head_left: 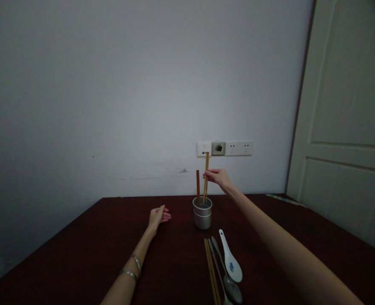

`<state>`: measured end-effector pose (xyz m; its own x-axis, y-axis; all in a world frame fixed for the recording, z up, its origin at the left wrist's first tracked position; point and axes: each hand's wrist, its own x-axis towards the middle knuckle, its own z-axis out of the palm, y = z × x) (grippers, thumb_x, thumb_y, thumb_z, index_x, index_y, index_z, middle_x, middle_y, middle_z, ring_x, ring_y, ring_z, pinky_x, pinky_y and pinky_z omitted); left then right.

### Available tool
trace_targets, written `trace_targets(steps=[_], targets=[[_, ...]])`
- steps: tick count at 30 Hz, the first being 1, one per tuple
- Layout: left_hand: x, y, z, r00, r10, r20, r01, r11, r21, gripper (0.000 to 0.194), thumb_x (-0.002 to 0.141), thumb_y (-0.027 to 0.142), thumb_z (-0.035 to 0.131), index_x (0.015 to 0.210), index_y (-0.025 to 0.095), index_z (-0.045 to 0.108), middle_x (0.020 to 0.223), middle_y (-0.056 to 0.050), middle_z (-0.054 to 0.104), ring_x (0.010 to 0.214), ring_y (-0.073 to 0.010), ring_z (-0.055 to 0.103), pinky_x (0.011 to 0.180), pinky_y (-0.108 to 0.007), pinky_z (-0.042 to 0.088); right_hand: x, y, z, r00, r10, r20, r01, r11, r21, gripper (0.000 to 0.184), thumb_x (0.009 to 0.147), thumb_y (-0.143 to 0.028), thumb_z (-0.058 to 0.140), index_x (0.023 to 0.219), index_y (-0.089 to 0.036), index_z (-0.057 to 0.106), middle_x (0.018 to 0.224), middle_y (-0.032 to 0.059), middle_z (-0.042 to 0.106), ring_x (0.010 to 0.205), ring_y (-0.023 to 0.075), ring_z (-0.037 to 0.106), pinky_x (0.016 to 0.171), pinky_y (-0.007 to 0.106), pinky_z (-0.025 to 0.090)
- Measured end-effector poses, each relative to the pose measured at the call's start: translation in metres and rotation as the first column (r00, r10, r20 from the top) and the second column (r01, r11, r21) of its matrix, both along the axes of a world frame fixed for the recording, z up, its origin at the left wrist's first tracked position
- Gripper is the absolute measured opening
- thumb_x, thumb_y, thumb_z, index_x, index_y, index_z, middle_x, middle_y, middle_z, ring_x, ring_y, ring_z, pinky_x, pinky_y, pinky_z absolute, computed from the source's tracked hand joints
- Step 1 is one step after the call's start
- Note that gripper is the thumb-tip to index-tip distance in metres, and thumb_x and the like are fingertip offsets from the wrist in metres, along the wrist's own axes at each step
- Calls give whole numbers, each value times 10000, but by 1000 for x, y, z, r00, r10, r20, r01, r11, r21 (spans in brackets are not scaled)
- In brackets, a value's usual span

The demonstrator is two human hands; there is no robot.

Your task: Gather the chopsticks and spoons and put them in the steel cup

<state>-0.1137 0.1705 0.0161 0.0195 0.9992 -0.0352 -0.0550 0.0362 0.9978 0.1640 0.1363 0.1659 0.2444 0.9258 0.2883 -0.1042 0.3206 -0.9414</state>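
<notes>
A pair of pale yellow wooden chopsticks is pinched between the thumb and fingers of the right hand, nearly upright, with the lower ends inside the mouth of a grey cylindrical metal cup. Whether the cup's floor is touched by them cannot be told. Reddish-brown chopsticks, one or two, are stood in the same cup. The left hand is held loosely with its fingers slightly curled, to the left of the cup and apart from it; nothing is seen in its grasp.

On the dark red table, in front of the cup, light brown wooden chopsticks, a slim metal utensil, a grey metal spoon and a white ceramic spoon are laid close together.

Since the cup is steadied by neither hand, it could be tipped if its rim were pushed sideways by the held pair. With a slackened pinch, the two sticks could be splayed or dropped. The white spoon could be nudged by a lowered right forearm.
</notes>
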Motion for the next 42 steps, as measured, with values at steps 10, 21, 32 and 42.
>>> trace_targets(steps=[10, 21, 32, 42], targets=[[0, 1, -1, 1000, 6, 11, -7, 1000, 19, 275, 813, 312, 467, 679, 95, 570, 545, -101, 641, 505, -162, 628, 493, -226, 491, -2, 11, -42, 999, 12, 51, -8, 997, -72, 60, 619, -152, 667, 618, -93, 658, 613, 71, 675, 589, 130, 631, 630, 222, 524], [-2, 2, -2, 999, 4, 46, -5, 1000, 23, 273, 821, 298, 461, 685, 88, 570, 538, -98, 639, 509, -163, 630, 493, -224, 494, -10, 11, -69, 990, -13, 139, 31, 992, -125, 131, 596, -222, 685, 653, -104, 680, 567, 47, 667, 498, 117, 588, 496, 204, 462], [-1, 5, -4, 999, 9, 38, -9, 1000, 7, 268, 805, 305, 477, 675, 92, 574, 541, -102, 640, 513, -167, 632, 507, -233, 494, -14, 11, -76, 992, 39, 123, -23, 992, -126, 124, 621, -225, 671, 671, -112, 678, 657, 57, 687, 605, 143, 631, 607, 233, 507], [-2, 5, -5, 999, -7, 43, 6, 1000, 21, 258, 814, 276, 455, 672, 92, 567, 526, -95, 634, 493, -156, 624, 499, -225, 487, -18, 2, -74, 991, 18, 133, -2, 993, -119, 104, 595, -199, 687, 663, -120, 684, 621, 39, 681, 583, 135, 618, 616, 237, 495]])
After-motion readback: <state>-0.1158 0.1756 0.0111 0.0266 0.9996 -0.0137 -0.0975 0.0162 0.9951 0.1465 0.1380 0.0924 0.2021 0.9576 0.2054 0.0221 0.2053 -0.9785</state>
